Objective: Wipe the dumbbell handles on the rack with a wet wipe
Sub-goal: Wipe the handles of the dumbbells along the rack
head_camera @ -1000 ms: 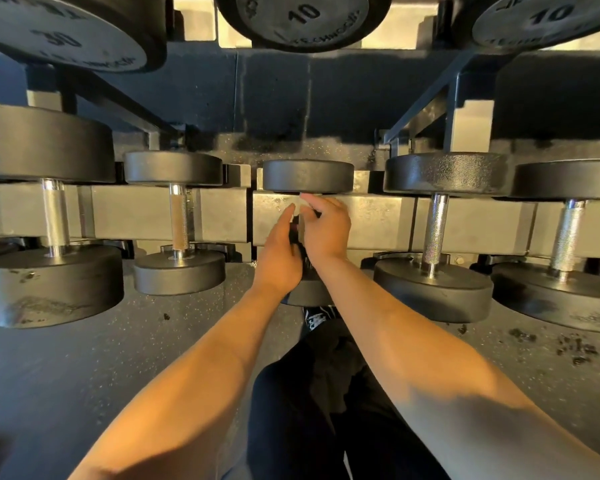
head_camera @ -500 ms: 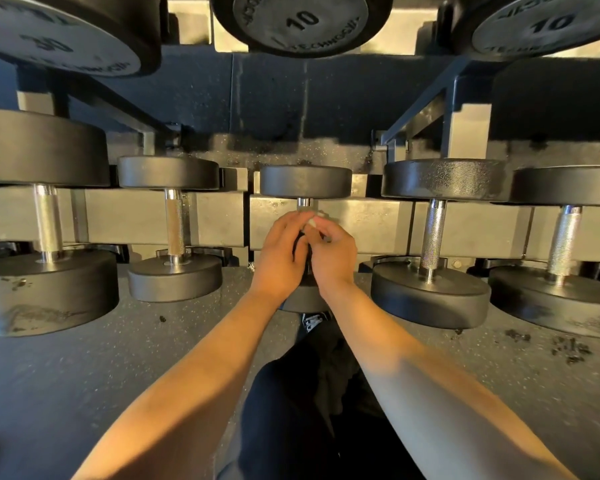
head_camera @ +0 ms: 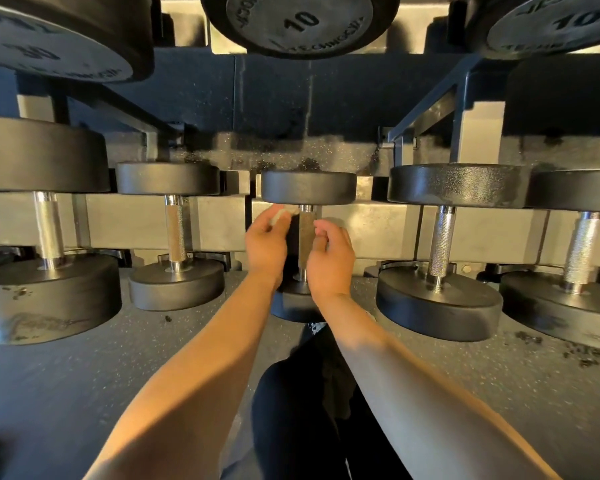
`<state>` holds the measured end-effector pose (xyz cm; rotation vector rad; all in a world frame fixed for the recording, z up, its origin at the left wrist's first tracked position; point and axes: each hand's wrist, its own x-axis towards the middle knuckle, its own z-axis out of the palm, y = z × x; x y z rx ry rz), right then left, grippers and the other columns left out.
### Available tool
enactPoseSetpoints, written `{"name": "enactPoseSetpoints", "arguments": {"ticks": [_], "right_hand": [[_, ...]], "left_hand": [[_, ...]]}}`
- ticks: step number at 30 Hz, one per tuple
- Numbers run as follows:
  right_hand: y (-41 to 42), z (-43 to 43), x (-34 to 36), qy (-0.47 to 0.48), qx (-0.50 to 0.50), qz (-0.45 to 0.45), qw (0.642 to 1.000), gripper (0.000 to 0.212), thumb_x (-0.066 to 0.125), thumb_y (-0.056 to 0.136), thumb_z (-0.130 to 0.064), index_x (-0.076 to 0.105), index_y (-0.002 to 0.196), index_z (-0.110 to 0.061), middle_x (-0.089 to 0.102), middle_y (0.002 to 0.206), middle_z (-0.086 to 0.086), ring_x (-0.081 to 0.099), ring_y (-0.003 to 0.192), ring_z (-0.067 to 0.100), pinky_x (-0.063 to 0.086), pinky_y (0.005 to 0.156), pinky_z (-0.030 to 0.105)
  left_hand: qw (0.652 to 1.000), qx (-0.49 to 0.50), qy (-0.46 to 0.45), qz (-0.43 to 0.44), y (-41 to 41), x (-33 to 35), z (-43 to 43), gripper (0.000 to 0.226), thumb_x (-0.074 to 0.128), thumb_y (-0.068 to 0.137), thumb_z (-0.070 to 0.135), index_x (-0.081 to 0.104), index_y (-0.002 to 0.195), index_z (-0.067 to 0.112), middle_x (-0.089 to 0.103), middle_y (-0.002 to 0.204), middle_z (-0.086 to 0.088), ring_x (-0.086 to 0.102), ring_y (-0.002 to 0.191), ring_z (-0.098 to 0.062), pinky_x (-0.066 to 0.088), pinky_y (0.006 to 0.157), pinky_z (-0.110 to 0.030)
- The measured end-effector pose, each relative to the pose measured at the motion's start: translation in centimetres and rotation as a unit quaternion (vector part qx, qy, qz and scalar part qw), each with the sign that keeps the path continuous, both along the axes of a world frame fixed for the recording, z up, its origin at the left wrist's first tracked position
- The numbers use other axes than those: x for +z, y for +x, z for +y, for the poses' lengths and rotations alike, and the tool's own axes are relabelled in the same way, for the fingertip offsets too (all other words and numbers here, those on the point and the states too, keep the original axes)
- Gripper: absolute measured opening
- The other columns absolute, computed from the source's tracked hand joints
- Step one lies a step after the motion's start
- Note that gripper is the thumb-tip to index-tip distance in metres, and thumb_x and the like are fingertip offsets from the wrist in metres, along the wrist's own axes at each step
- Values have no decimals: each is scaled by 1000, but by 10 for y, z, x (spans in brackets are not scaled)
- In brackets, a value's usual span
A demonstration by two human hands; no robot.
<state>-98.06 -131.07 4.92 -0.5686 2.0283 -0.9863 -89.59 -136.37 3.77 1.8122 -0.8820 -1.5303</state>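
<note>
Five dumbbells lie on the lower rack (head_camera: 378,226), handles pointing toward the viewer; three more discs show on the tier above, two of them stamped 10. The middle dumbbell (head_camera: 308,188) at 12 o'clock is the smallest, and its knurled handle (head_camera: 306,242) stands bare between the two hands. The left hand (head_camera: 265,242) sits just beside the handle at 11 o'clock, fingers curled, pinching a pale, blurred wet wipe (head_camera: 284,214) whose tip reaches up near the far disc. The right hand (head_camera: 331,256) hangs at 1 o'clock, close to the handle, fingers loosely curled and holding nothing. Both forearms run in from 6 o'clock, almost parallel. Gaps either side of the middle handle leave room before the neighbouring handles at 10 and 2 o'clock. The speckled floor (head_camera: 66,386) lies open below the near discs.
</note>
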Motion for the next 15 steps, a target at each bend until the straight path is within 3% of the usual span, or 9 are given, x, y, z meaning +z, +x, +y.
{"name": "enactPoseSetpoints", "arguments": {"ticks": [3,7,10,15], "right_hand": [[2,-2,-4,1,6,-9,1000,33,43,102,-5,66,124,-13,61,120,2,56,111,12,43,99,22],[0,-1,-13,6,-30,-39,999,34,41,100,-3,70,114,-16,64,113,1,61,108,17,50,102,37],[0,-2,-14,24,-65,-78,994,37,39,99,-5,69,103,-26,68,108,1,65,103,16,53,98,44],[-3,-1,-12,14,-87,-114,990,35,39,101,-2,70,106,-17,69,108,1,66,103,14,54,98,43]], "left_hand": [[982,-1,152,116,-16,-10,-14,20,50,98,15,69,94,12,70,88,-9,66,85,-22,54,84,-37],[955,-27,245,162,-22,-17,-16,26,48,95,25,70,85,13,67,80,-8,64,78,-23,52,79,-34],[958,-48,252,128,-21,-16,-20,30,39,99,20,63,82,14,64,74,-7,61,73,-21,52,69,-32],[965,-116,210,107,-2,-20,-4,35,35,105,6,67,116,9,74,102,-11,69,97,-23,55,83,-32]]}}
